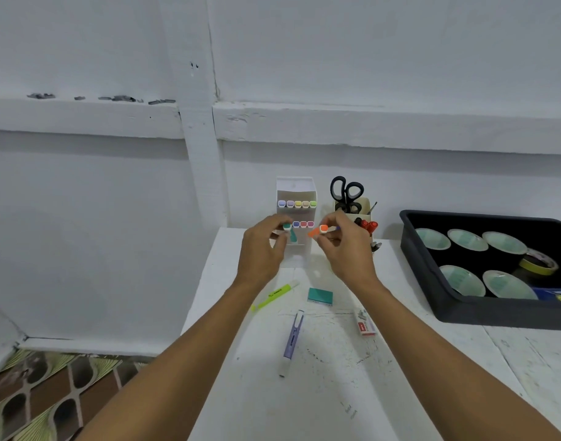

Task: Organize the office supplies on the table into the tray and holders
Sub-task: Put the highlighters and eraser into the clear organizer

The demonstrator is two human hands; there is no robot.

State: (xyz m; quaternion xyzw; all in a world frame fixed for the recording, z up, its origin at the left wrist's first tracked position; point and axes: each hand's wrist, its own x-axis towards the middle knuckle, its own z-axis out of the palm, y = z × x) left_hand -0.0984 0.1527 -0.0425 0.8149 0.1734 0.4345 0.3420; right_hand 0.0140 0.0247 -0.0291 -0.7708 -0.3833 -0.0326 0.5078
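A white tiered marker holder (299,189) stands at the table's back edge with coloured marker ends in two rows. My left hand (261,253) pinches a teal marker (290,232) at the left end of the lower row. My right hand (344,246) pinches an orange marker (319,231) just right of the holder. On the table nearer me lie a yellow highlighter (274,296), a purple highlighter (291,340), a teal eraser (319,296) and a small staples box (365,323).
A cream cup (363,206) behind my right hand holds black scissors (346,192), with red pens (369,226) beside it. A black tray (432,265) at the right holds several tape rolls. The table's left edge drops to a patterned floor (50,386).
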